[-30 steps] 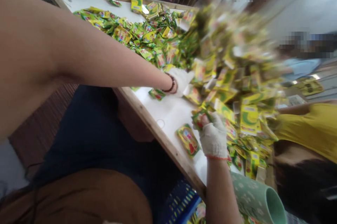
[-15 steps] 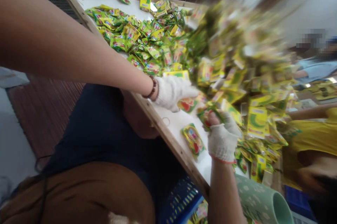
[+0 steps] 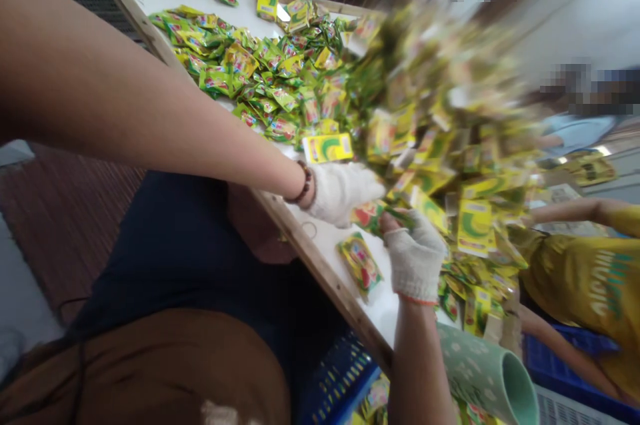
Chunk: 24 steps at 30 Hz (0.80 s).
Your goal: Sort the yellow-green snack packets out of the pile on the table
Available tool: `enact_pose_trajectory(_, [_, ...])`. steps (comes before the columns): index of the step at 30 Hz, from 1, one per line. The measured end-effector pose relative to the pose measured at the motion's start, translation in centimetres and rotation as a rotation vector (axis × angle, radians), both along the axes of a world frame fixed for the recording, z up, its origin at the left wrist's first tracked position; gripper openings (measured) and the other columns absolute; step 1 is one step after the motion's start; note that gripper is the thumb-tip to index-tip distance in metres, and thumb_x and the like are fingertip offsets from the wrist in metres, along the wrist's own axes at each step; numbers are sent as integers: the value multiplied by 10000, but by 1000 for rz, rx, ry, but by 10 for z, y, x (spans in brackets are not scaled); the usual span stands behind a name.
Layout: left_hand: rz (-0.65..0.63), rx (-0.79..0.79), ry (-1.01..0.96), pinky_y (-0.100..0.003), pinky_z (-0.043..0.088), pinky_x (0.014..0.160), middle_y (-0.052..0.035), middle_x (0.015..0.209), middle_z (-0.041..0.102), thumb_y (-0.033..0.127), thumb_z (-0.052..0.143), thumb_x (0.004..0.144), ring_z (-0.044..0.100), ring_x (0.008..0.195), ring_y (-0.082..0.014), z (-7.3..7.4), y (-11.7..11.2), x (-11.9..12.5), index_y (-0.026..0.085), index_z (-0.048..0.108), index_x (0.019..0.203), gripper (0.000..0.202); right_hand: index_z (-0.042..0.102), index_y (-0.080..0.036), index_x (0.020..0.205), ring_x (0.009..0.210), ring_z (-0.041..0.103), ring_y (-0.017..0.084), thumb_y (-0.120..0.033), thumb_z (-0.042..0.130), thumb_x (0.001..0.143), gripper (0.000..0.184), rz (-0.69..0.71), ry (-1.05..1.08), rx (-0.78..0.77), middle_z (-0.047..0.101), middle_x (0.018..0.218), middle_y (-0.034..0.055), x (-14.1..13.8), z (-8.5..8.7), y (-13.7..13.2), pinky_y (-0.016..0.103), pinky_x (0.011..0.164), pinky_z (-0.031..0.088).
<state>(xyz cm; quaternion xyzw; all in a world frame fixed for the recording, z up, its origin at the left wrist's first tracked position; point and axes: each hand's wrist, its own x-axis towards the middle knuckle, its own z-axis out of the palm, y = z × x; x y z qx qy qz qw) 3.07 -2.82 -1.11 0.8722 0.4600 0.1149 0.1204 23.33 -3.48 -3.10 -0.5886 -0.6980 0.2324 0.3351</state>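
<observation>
My left hand (image 3: 343, 195), in a white knit glove with a dark beaded bracelet at the wrist, reaches over the table from the left. Beneath its fingers is a green packet with a red fruit print (image 3: 367, 214), which it grips, partly hidden. Close beside it, my right hand (image 3: 417, 255), also gloved with bare fingertips, is closed with the thumb on a green packet (image 3: 400, 215). The two packets nearly meet. Another colourful packet (image 3: 360, 265) lies flat on the white tabletop below my hands, and a yellow packet (image 3: 328, 148) sits just beyond my left wrist.
A large heap of green and yellow packets (image 3: 270, 68) covers the wood-rimmed table (image 3: 325, 275). A pale green patterned cylinder (image 3: 485, 368) stands at lower right. Below the edge is a blue crate (image 3: 340, 372). A person in a yellow shirt (image 3: 575, 278) is across the table.
My left hand has moved right and toward me with its packet, closing in on my right hand. The yellow packet by my wrist is now uncovered. The view has shifted slightly.
</observation>
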Motion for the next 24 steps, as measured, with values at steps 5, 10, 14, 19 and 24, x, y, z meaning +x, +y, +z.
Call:
enact_pose_trajectory(5, [11,53,17,-367,394,833,-141,1155,557,369,673,613,501,1020,-291,-4,-1,5,179,542,1164,597,656,-187,879,454,467,121,-457,644,778,289,17,-6,-8,555,550,-37,0,1,0,259,489,383])
enact_pose_trajectory(10, [45,0,17,-358,400,809,-129,1138,564,380,650,629,515,994,-283,-3,1,6,195,548,1142,555,660,-191,868,716,584,194,-333,640,762,179,-34,-69,241,646,750,29,-10,-1,-4,323,683,461])
enact_pose_trajectory(14, [40,17,15,-365,396,816,-143,1168,544,366,646,636,519,980,-280,-3,5,1,184,525,1183,589,634,-189,941,617,598,157,-410,625,783,272,83,128,-100,652,793,31,-7,1,-6,293,563,493])
enact_pose_trajectory(19, [-17,110,36,-359,409,806,-144,1193,519,379,633,684,524,979,-273,-1,9,-6,173,441,1284,663,590,-179,797,467,552,109,-383,706,712,250,8,343,-212,589,584,-23,-2,3,-7,200,406,409])
enact_pose_trajectory(24, [-142,203,87,-362,418,810,-130,1222,499,396,665,687,519,1012,-281,4,7,-2,206,432,1290,674,632,-190,820,342,413,85,-308,618,696,172,142,390,-496,466,422,-64,-9,9,-12,181,312,259])
